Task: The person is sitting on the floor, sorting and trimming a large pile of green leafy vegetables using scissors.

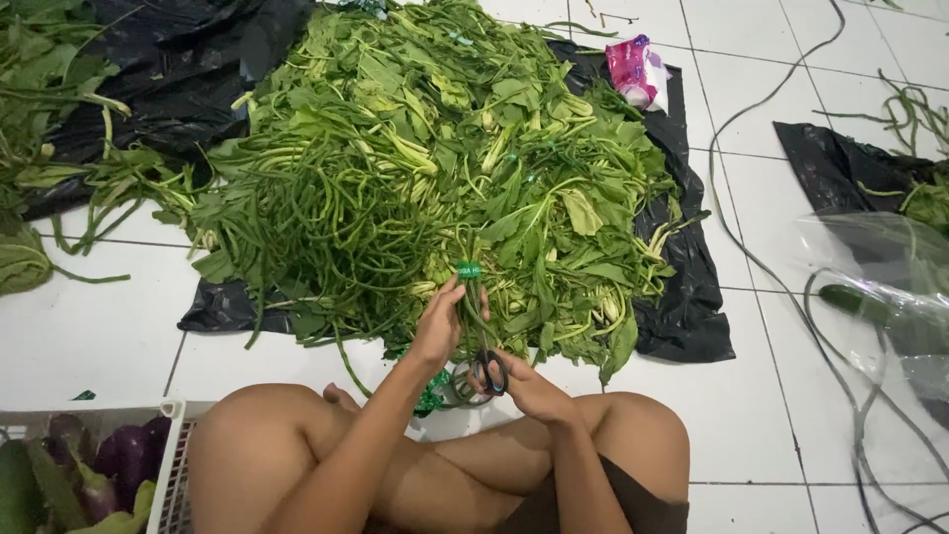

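Both hands work over white floor tiles (89, 336): left (440, 326) grips bundled stems (473, 297), right (524, 386) holds scissors (491, 371).

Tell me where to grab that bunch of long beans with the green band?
Probably grip the bunch of long beans just below its green band, where the left hand already wraps it. The stems are gathered tightest there. Come from the left side, since the right hand with the scissors is on the other.

Looks like a home or market back room used for sorting produce: white tiled floor (89, 336), leafy greens (435, 158) heaped on black plastic sheets (682, 316), white crate (173, 465) of eggplants (119, 460) at the floor's near left corner.
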